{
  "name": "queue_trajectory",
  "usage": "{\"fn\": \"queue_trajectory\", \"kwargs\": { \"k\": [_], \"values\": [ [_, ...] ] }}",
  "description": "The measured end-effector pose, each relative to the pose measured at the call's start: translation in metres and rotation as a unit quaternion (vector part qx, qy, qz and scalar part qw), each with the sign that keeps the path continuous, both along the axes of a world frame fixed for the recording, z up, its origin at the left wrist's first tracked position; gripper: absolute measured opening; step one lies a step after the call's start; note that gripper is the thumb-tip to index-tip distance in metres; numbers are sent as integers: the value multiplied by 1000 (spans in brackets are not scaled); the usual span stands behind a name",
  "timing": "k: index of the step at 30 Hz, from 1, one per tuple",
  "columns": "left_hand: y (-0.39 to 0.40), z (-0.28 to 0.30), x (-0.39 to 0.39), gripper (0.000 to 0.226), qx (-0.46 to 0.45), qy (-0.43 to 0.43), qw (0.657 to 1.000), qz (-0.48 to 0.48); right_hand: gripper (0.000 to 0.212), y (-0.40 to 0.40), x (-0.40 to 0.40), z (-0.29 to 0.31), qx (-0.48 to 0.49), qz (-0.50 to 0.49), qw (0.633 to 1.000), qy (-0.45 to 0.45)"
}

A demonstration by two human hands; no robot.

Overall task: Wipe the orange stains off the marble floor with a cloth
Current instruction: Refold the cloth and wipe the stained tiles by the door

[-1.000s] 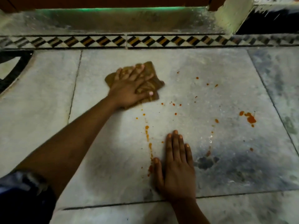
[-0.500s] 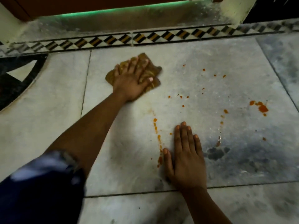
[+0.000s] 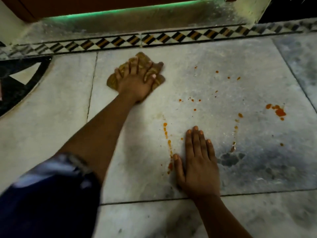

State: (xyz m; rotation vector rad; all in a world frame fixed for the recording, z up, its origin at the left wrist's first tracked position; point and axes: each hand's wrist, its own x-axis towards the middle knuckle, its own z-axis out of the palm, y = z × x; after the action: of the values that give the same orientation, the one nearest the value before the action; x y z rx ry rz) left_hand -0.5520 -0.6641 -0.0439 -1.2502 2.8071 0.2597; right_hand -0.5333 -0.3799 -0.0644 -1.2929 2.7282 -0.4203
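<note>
Nearest the camera there's a dark blue sleeve (image 3: pixel 42 194) at lower left, bunched above the elbow of the person's left arm. Just right of that, the right hand (image 3: pixel 197 165) lies flat on the marble floor (image 3: pixel 120 169), palm down, fingers straight and together, holding nothing. Its thumb sits right beside a dribbled line of orange stains (image 3: pixel 169 143) running away from the camera (a thin chain of drops, too many and too small to count properly).

Moving outward, there's a second dotted trail (image 3: pixel 235 131) to the right of that hand, passing a dark grey patch in the marble. Further right sits the biggest splotch (image 3: pixel 278 111), a bright orange-red blob with a couple of smaller ones touching it. A loose scatter of tiny specks (image 3: pixel 192 100) dots the middle of the slab, with a few more further back.

Beyond those, the left hand (image 3: pixel 135 83) presses down on one cloth (image 3: pixel 142 73), fingers spread over it rather than gripping. The cloth is brownish tan, crumpled, already smeared orange-yellow, and lies near the slab's far left corner, well apart from the big splotch.

Farthest back runs a diamond-pattern border strip (image 3: pixel 154 39), then a green glow (image 3: pixel 128 12) under a dark wooden edge.
</note>
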Motion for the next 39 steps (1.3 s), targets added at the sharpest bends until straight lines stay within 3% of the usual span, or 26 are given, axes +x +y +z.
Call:
{"fn": "queue_trajectory", "kwargs": {
  "k": [3, 9, 16, 22, 24, 29, 32, 36, 39],
  "values": [
    [20, -1, -15, 62, 31, -3, 999, 45, 71, 1, 1, -2, 11, -5, 1000, 2],
    [111, -4, 58, 63, -15, 13, 993, -114, 70, 1, 3, 6, 12, -5, 1000, -9],
    [17, -4, -19, 72, 50, -2, 998, 49, 70, 1, 3, -3, -10, -7, 1000, 11],
    [113, 0, 77, 64, -7, 24, 993, -117, 70, 1, 2, 0, -12, -4, 1000, 5],
    [106, 0, 87, 66, -9, 8, 995, -96, 70, 1, 3, -1, -14, -3, 1000, 5],
    [62, 9, 23, 63, 56, 7, 997, 48, 72, 0, 3, -3, -33, 0, 999, 11],
    [91, 5, 32, 64, 42, -6, 999, 16, 73, 1, 3, -4, -31, -3, 999, 8],
    [156, 5, 107, 56, 24, 0, 999, -48, 70, 2, 8, 8, -60, -2, 998, -13],
    [149, 7, 123, 55, 26, 1, 999, -28, 66, 32, -4, 19, -97, -12, 995, -7]
  ]
}}
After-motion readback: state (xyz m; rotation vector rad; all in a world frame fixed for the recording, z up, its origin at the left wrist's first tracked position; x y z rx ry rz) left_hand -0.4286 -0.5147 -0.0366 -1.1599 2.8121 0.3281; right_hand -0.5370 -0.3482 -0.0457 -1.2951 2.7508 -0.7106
